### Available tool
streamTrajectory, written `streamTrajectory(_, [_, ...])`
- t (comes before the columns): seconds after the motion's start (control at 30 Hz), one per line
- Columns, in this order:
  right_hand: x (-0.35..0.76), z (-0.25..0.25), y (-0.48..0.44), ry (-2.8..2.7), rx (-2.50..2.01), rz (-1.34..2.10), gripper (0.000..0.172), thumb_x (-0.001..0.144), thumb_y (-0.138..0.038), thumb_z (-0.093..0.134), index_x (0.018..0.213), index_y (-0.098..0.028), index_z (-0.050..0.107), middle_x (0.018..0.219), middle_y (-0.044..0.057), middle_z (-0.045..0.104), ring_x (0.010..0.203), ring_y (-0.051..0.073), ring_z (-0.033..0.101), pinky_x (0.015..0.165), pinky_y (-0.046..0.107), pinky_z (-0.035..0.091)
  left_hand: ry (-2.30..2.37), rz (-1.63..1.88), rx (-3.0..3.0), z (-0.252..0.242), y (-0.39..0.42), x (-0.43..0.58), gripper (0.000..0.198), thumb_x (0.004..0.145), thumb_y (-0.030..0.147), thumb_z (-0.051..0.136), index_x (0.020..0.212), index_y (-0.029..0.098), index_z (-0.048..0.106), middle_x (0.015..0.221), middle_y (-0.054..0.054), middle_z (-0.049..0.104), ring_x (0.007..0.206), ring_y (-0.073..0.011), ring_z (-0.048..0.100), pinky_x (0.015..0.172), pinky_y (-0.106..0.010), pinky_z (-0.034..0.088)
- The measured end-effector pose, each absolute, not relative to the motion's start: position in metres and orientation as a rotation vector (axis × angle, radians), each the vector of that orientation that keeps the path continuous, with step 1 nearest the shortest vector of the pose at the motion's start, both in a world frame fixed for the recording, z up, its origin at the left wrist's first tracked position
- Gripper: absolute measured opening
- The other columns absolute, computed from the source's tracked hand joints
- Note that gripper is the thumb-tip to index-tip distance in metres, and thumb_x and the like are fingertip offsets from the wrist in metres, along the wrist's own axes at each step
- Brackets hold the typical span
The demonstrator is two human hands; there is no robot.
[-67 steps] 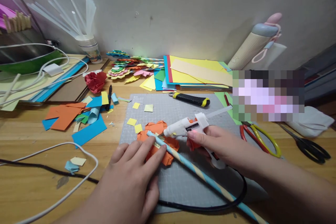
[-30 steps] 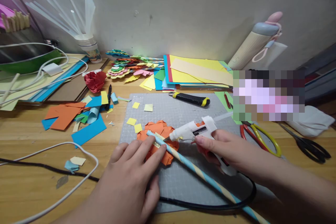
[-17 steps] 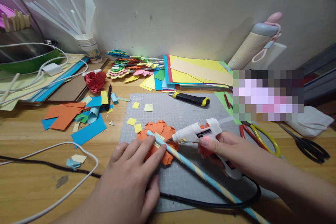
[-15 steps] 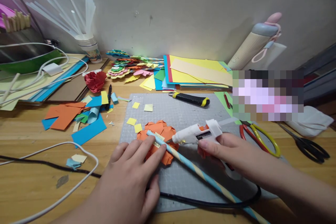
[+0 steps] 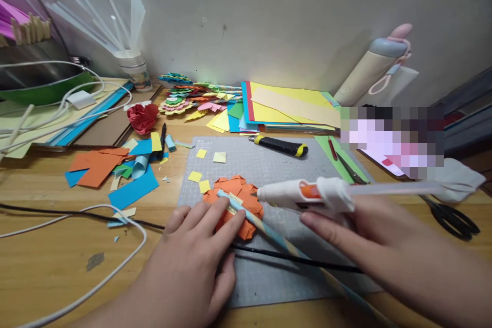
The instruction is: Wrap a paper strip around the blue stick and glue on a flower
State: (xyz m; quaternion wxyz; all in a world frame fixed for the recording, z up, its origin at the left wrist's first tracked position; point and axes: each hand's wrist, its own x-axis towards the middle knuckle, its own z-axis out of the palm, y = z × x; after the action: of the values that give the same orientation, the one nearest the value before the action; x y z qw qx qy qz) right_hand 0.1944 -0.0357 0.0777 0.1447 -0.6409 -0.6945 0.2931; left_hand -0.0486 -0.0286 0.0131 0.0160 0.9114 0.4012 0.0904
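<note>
An orange paper flower point(image 5: 252, 230) lies on the grey cutting mat, with a blue-and-cream striped paper stick point(image 5: 269, 232) across it. My left hand point(image 5: 196, 251) pins the stick's end to the flower between its fingers; the thumb is tucked low. My right hand point(image 5: 361, 236) is closed around a white hot glue gun point(image 5: 292, 192), whose nozzle points left at the flower's right edge. A clear glue stick point(image 5: 395, 188) sticks out of the gun's back. The gun's handle is mostly hidden by my hand. Small yellow paper squares point(image 5: 195, 177) lie beside the flower.
A utility knife point(image 5: 280, 146) rests on the mat point(image 5: 277, 287). A black cord point(image 5: 284, 255) crosses it. Black scissors point(image 5: 453, 218) lie right; paper scraps point(image 5: 132, 187) and a red paper flower point(image 5: 142, 117) lie left. Coloured sheets point(image 5: 292, 107) and a leaning bottle point(image 5: 369, 69) stand behind.
My right hand has turned the glue gun more level and moved slightly right and nearer, its nozzle now apart from the stick. The black cord has shifted up. My left hand stays on the stick.
</note>
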Motion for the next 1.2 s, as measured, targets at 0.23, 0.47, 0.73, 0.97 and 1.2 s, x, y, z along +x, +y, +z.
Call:
streamTrajectory(0.23, [0.209,0.052,-0.029,-1.446,-2.176,1.225,0.055,0.073,-0.072,0.053,0.07,-0.019,0.071,0.053,0.002,0.056,0.047,0.014,0.049,0.042,0.024,0.035,1.257,0.311,2.753,0.017,-0.028,-0.047,0.044,0.082,0.021,0.047,0.125,0.025,0.057,0.13,-0.007,0.06,0.113,-0.0287,0.053,0.092,-0.047,0.034])
streamTrajectory(0.47, [0.206,0.05,-0.034,-0.9,-1.581,1.83,0.043,0.086,-0.057,0.053,0.084,-0.016,0.067,0.05,-0.003,0.05,0.044,0.008,0.044,0.043,0.018,0.034,1.278,0.387,2.641,0.016,-0.022,-0.05,0.039,0.087,0.022,0.043,0.125,0.019,0.054,0.129,-0.007,0.061,0.112,-0.027,0.053,0.092,-0.045,0.033])
streamTrajectory(0.73, [0.196,0.051,-0.05,-0.409,-1.311,1.928,0.029,0.087,-0.042,0.059,0.085,-0.015,0.069,0.06,0.002,0.059,0.046,0.009,0.049,0.043,0.018,0.044,1.268,0.614,2.462,0.023,-0.016,-0.056,0.032,0.089,0.02,0.042,0.118,0.024,0.055,0.122,-0.004,0.062,0.112,-0.0244,0.051,0.094,-0.043,0.033])
streamTrajectory(0.97, [0.176,0.051,-0.062,-0.357,-1.163,1.718,0.027,0.086,-0.042,0.063,0.099,-0.02,0.072,0.098,0.006,0.071,0.076,0.017,0.065,0.069,0.029,0.058,1.147,0.826,2.169,0.038,-0.019,-0.053,0.014,0.087,0.021,0.045,0.084,0.022,0.059,0.075,0.001,0.063,0.07,-0.0148,0.057,0.065,-0.027,0.043])
streamTrajectory(1.2, [0.158,0.058,-0.064,-0.487,-1.072,1.604,0.029,0.086,-0.047,0.061,0.097,-0.022,0.073,0.097,0.003,0.073,0.084,0.015,0.067,0.077,0.024,0.056,1.034,0.387,1.449,0.042,-0.043,-0.032,0.017,0.081,0.034,0.053,0.073,0.019,0.057,0.064,0.002,0.055,0.059,-0.0119,0.05,0.054,-0.024,0.038])
